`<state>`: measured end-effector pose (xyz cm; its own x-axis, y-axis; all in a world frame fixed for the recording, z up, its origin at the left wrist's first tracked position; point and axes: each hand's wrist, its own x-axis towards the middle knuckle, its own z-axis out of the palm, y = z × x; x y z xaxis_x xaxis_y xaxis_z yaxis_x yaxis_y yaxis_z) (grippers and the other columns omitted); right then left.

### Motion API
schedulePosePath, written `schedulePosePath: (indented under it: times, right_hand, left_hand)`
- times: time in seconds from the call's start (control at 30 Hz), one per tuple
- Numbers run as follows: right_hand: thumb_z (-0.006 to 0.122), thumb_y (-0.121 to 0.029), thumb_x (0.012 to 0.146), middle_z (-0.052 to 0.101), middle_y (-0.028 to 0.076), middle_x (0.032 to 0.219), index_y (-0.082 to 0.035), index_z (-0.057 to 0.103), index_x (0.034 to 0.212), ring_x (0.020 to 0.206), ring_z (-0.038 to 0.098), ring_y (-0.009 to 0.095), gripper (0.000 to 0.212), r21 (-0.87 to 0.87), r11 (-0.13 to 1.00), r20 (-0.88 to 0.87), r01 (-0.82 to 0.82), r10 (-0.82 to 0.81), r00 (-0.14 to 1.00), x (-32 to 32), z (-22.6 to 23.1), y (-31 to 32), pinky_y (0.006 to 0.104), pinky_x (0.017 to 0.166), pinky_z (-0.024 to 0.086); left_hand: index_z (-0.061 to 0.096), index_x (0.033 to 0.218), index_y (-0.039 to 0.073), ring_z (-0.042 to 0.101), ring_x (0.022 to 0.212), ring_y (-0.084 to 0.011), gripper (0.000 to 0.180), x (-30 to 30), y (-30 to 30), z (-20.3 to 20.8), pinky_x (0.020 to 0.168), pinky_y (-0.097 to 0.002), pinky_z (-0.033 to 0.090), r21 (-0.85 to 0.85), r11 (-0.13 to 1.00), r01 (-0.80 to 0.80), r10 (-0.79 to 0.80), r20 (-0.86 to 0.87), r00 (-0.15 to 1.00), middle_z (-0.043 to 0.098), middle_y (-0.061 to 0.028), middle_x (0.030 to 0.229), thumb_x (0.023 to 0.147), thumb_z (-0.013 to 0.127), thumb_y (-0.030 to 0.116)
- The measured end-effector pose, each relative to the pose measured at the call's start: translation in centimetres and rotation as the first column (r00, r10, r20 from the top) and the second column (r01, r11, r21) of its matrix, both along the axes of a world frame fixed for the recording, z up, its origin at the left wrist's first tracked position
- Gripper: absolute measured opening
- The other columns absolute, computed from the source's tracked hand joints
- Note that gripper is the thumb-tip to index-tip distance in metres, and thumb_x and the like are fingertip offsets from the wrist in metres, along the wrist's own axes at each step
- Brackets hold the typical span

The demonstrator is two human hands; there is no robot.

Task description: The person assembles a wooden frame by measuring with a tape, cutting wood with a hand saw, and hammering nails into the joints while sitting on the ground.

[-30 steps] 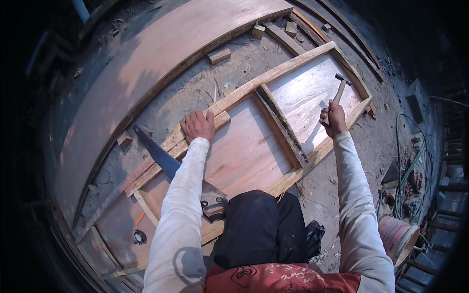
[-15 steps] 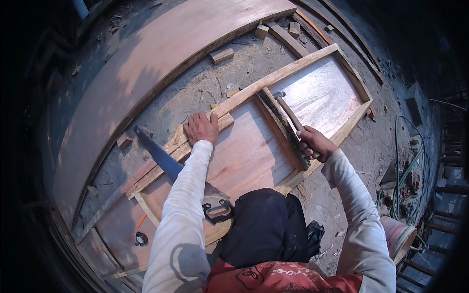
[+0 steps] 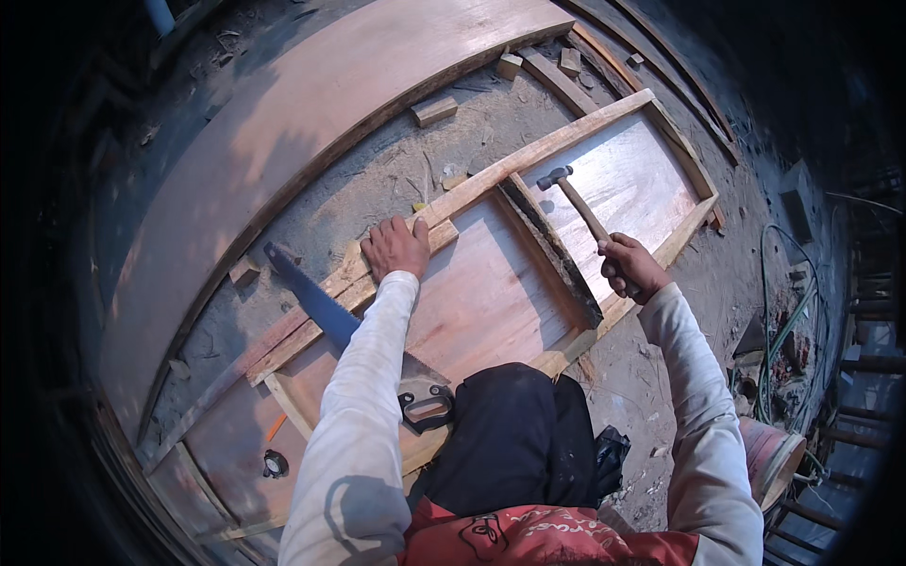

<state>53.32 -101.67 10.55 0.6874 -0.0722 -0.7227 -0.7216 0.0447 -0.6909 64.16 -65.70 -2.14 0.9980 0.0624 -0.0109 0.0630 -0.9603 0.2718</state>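
My right hand (image 3: 634, 267) is closed round the wooden handle of a hammer (image 3: 585, 211). The hammer's dark metal head is over the pale panel (image 3: 618, 179), right of a dark-edged crosspiece (image 3: 549, 250). My left hand (image 3: 394, 247) grips a short wooden batten (image 3: 442, 236) lying along the long frame rail (image 3: 505, 170), its fingers curled over the rail. Under my left forearm a handsaw with a blue blade (image 3: 316, 300) lies across the frame; its black handle is near my knee.
A large curved-looking panel (image 3: 236, 160) lies beyond the frame. Offcuts (image 3: 434, 110) are scattered between them. A tape measure (image 3: 275, 463) and an orange pencil-like stick (image 3: 276, 427) lie on the frame's left panel. A bucket (image 3: 769, 457) and green hose (image 3: 788, 325) are at right.
My right hand has moved right and slightly up, bringing the hammer away from the crosspiece, its head now showing fully. My left hand stays on the batten, with only a slight shift rightward.
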Motion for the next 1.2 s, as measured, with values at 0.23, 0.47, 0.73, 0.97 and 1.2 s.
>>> schedulePosePath:
  times: [0.23, 0.47, 0.73, 0.97, 1.2]
  right_hand:
    - [0.056, -0.028, 0.099, 0.048, 0.003, 0.073, -0.008, 0.045, 0.105, 0.048, 0.047, 0.012, 0.023, -0.098, 0.976, -0.098, -0.195, 0.185, 0.978, -0.8, -1.4, 4.1, 0.0277, 0.039, 0.038]
    - [0.058, -0.022, 0.099, 0.051, 0.002, 0.069, -0.005, 0.048, 0.117, 0.046, 0.047, 0.009, 0.027, -0.277, 0.955, 0.288, 0.107, -0.024, 0.957, -2.3, 8.1, 3.1, 0.0269, 0.038, 0.037]
    - [0.061, -0.015, 0.098, 0.056, 0.004, 0.075, -0.004, 0.044, 0.121, 0.055, 0.057, 0.012, 0.031, 0.018, 0.833, 0.995, 0.552, -0.071, 0.075, -0.8, 16.3, 4.8, 0.0261, 0.044, 0.047]
    - [0.059, -0.025, 0.100, 0.046, 0.000, 0.067, -0.007, 0.046, 0.106, 0.046, 0.045, 0.011, 0.023, -0.259, 0.966, 0.099, 0.027, -0.001, 0.995, -3.6, 0.7, 12.0, 0.0291, 0.039, 0.037]
    - [0.060, -0.017, 0.101, 0.051, -0.001, 0.072, -0.001, 0.050, 0.120, 0.050, 0.047, 0.005, 0.027, -0.119, 0.889, 0.891, 0.443, -0.101, 0.442, -2.5, 14.6, 10.2, 0.0232, 0.044, 0.040]
  left_hand:
    - [0.065, 0.112, 0.003, 0.055, 0.115, -0.0325, 0.048, 0.2, -0.4, 1.3, 0.101, -0.0476, 0.035, -0.026, 1.000, -0.006, 0.004, -0.064, 0.998, 0.065, -0.0178, 0.119, 0.095, 0.051, 0.046]
    - [0.065, 0.111, 0.005, 0.055, 0.114, -0.0325, 0.048, 0.3, -1.2, 0.5, 0.100, -0.0477, 0.035, -0.036, 0.999, 0.010, -0.011, -0.024, 1.000, 0.066, -0.0174, 0.117, 0.096, 0.050, 0.047]
    - [0.065, 0.114, 0.005, 0.056, 0.116, -0.0324, 0.048, 0.0, -0.4, 0.7, 0.104, -0.0479, 0.034, 0.007, 1.000, -0.015, 0.015, -0.027, 1.000, 0.066, -0.0175, 0.117, 0.096, 0.049, 0.047]
    - [0.065, 0.113, 0.005, 0.056, 0.116, -0.0329, 0.048, 2.2, -1.9, 1.8, 0.104, -0.0484, 0.035, -0.050, 0.999, 0.002, -0.001, 0.017, 1.000, 0.066, -0.0178, 0.117, 0.096, 0.049, 0.047]
    - [0.064, 0.112, 0.004, 0.055, 0.117, -0.0328, 0.048, -0.1, 0.6, 0.3, 0.101, -0.0479, 0.034, 0.009, 1.000, -0.010, 0.011, -0.065, 0.998, 0.065, -0.0186, 0.120, 0.096, 0.049, 0.047]
